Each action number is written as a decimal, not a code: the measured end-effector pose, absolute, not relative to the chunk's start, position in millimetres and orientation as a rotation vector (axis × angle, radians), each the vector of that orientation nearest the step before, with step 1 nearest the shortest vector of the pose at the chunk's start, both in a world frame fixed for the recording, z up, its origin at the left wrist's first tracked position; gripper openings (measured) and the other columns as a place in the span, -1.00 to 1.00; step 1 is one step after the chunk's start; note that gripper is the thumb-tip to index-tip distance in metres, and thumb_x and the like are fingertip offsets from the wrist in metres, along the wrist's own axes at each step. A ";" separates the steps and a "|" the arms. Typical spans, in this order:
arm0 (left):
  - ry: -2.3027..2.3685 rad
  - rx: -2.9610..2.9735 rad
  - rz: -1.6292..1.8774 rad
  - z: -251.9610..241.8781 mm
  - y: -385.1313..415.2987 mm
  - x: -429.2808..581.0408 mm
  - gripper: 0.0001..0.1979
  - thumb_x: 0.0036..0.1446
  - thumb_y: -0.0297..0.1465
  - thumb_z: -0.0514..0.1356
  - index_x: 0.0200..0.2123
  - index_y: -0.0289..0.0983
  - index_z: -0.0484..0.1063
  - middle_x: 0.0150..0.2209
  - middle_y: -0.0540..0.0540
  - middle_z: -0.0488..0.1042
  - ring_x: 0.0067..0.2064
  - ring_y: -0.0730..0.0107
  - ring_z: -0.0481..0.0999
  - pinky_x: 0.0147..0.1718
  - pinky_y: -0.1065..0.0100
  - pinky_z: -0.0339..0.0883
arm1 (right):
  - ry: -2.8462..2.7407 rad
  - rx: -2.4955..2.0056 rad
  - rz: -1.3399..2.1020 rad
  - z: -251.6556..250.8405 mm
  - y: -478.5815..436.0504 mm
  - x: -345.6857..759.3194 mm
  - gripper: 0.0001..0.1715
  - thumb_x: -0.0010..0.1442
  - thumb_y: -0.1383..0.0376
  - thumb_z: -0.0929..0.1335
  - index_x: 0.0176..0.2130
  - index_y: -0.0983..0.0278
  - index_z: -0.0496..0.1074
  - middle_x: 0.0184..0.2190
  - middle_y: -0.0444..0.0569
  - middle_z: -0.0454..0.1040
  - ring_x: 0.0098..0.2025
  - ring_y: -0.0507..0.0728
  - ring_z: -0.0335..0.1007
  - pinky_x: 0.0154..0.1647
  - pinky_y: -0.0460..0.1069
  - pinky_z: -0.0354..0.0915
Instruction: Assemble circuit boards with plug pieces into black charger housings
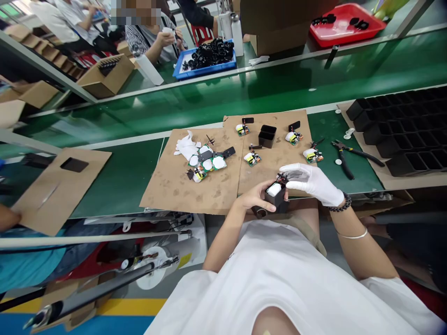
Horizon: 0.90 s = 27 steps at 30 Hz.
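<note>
My bare left hand point(256, 196) grips a small black plastic housing point(275, 197) at the near edge of the bench. A white part with a small circuit board sits in its open top. My right hand point(312, 181), in a white glove, pinches the top of that insert with its fingertips. Both hands hover just over the front edge of a cardboard mat point(216, 172). On the mat lie several small circuit boards with white parts point(252, 158), an empty black housing point(267, 136) and a crumpled white glove point(186, 147).
Black pliers point(344, 156) lie right of the mat. A tray of empty black housings point(405, 132) fills the right side. A green conveyor belt point(244, 93) runs behind. Across it another person sits by a blue bin of black parts point(209, 56); a red tray point(344, 23) stands far right.
</note>
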State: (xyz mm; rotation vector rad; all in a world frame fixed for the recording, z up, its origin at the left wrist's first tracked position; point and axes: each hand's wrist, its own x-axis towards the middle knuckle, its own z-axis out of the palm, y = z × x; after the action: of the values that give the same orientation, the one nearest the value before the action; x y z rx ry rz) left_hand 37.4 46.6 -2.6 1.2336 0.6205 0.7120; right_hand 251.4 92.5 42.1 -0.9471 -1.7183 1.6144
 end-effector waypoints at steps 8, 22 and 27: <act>1.274 1.420 1.022 -1.4 39.9 68.9 -0.21 -0.25 -0.27 0.53 0.08 -0.31 0.38 0.07 -0.28 0.50 0.11 0.02 0.49 0.16 0.05 0.32 | -1.435 -1.116 1.503 29.6 87.5 246.8 -0.39 -0.15 0.08 0.60 -0.12 0.27 0.52 -0.18 0.04 0.60 -0.12 0.20 0.54 0.02 0.13 0.46; 1.014 1.320 0.959 -9.1 56.4 66.1 -0.16 -0.31 -0.20 0.55 0.07 -0.34 0.38 0.08 -0.29 0.50 0.11 0.07 0.50 0.15 0.13 0.34 | -1.882 -1.107 1.141 27.7 83.2 260.9 -0.59 0.14 0.11 0.45 -0.04 0.22 0.48 -0.09 0.02 0.59 -0.05 0.22 0.55 0.12 0.16 0.43; 1.142 1.473 0.976 -8.4 53.7 69.2 -0.23 -0.24 -0.26 0.53 0.07 -0.31 0.38 0.05 -0.25 0.52 0.09 0.08 0.51 0.13 0.14 0.35 | -1.879 -1.070 1.203 20.1 85.8 262.7 -0.59 0.14 0.15 0.44 -0.03 0.21 0.43 -0.08 0.00 0.57 -0.06 0.20 0.56 0.10 0.14 0.46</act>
State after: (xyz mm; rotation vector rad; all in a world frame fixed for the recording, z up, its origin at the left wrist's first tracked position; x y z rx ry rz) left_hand 69.2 53.7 -8.4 1.4729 1.1419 0.9756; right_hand 262.7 85.8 20.1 -1.0697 -1.8794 1.2032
